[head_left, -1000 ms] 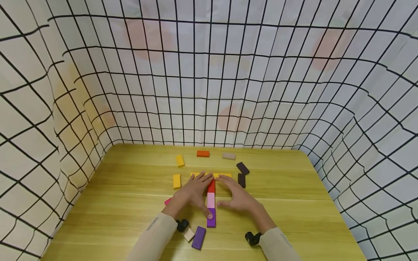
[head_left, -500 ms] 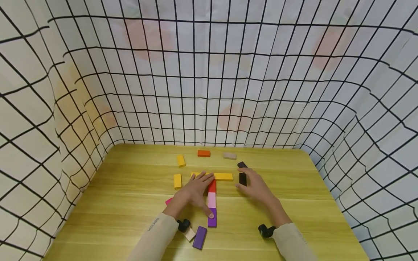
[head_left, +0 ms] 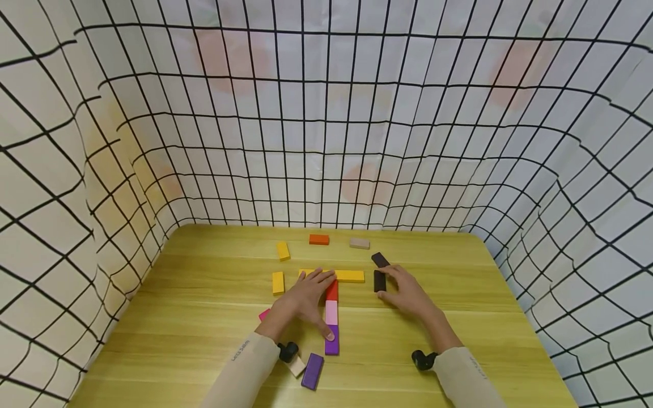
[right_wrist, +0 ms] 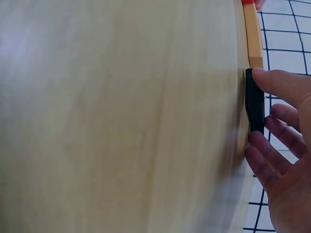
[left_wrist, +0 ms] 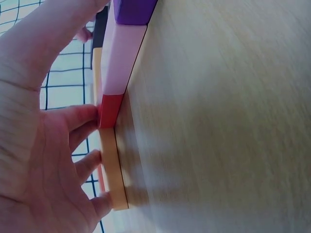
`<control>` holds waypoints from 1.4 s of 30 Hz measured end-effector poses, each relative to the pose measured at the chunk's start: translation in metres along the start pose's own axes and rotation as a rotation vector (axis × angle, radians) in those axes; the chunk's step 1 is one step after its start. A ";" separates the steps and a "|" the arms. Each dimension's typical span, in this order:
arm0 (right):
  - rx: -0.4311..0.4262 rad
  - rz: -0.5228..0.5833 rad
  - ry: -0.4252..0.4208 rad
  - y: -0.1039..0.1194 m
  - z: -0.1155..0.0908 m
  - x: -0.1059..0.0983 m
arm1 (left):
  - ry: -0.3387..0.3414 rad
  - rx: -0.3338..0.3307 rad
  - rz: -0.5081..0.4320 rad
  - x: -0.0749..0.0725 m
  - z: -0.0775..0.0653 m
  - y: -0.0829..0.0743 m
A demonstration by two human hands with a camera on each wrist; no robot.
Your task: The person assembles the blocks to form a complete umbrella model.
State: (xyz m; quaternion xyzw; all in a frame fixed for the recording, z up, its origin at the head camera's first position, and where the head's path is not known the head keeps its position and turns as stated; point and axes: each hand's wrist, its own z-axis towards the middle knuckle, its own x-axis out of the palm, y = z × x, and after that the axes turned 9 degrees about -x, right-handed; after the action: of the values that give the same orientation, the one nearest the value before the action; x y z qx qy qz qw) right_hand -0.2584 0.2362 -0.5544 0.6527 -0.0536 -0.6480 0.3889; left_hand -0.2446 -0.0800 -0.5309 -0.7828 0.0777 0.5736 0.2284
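Blocks form a T on the table: a yellow bar (head_left: 349, 276) across the top, then red (head_left: 331, 291), pink (head_left: 331, 313) and purple (head_left: 332, 345) blocks in a stem toward me. My left hand (head_left: 303, 299) lies spread over the T's left side, thumb on the purple block. Its fingertips (left_wrist: 95, 112) rest at the red block and the yellow bar in the left wrist view. My right hand (head_left: 410, 292) pinches a black block (head_left: 380, 281) by its two ends, just right of the yellow bar. A second black block (head_left: 380, 260) lies right behind, partly covered by the fingers.
Loose yellow blocks (head_left: 278, 283) lie left of the T. An orange-red block (head_left: 318, 239) and a greyish block (head_left: 359, 243) lie at the back. Nearer me are a purple block (head_left: 312, 372), a beige block (head_left: 296, 367) and a pink-red block (head_left: 263, 314). Black netting (head_left: 326, 122) encloses the table.
My right hand has moved right from beside the T to the nearer black block, its thumb and finger now at that block's ends. My left hand stays in place on the T.
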 end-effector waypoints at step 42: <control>0.015 -0.016 -0.050 0.013 0.029 0.005 | -0.018 0.002 -0.023 0.001 0.000 0.000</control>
State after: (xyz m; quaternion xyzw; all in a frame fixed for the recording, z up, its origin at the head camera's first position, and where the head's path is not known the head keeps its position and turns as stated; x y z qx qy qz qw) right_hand -0.2779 0.2118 -0.5473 0.6394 -0.0630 -0.6669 0.3773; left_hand -0.2445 -0.0796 -0.5315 -0.7783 0.0673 0.5778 0.2365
